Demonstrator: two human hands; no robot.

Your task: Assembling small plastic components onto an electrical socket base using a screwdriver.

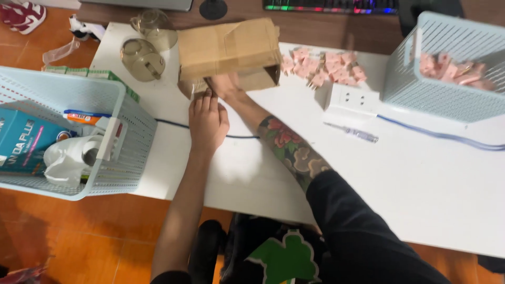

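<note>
A brown cardboard box [229, 48] lies on its side on the white table [410, 173], its open end facing me. My right hand [223, 84] reaches into that open end; its fingers are hidden inside, so what they hold cannot be seen. My left hand [206, 121] rests flat on the table just in front of the box, fingertips touching the box's lower left flap, holding nothing.
A pile of pink plugs [323, 67] lies right of the box, beside a white socket block [351, 100] with a blue cable. A pale blue basket [447, 68] holds more pink parts. Another basket [105, 137] sits left. Two glass jars [143, 59] stand behind.
</note>
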